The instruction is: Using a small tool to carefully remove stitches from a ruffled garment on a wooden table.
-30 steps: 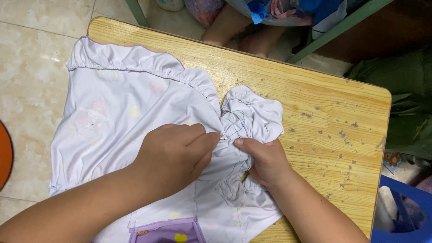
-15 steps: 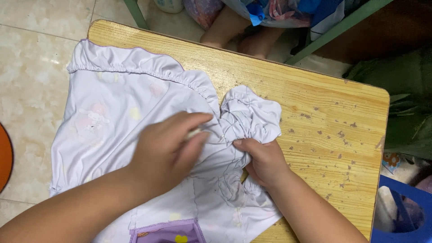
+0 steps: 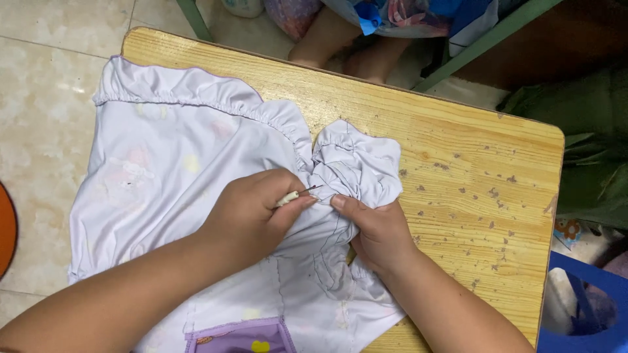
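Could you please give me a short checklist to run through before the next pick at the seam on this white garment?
1. Tool gripped in the left hand: ok, the seam ripper sits between thumb and fingers.
2. Tip on the seam: cannot tell, the point is too small to see.
3. Fabric held: ok, the right hand pinches the white garment beside the tip.
4. Right fingertips out of the tip's way: not ok, they are very close.
5. Garment supported: ok, it lies on the wooden table, though its left part overhangs the edge.
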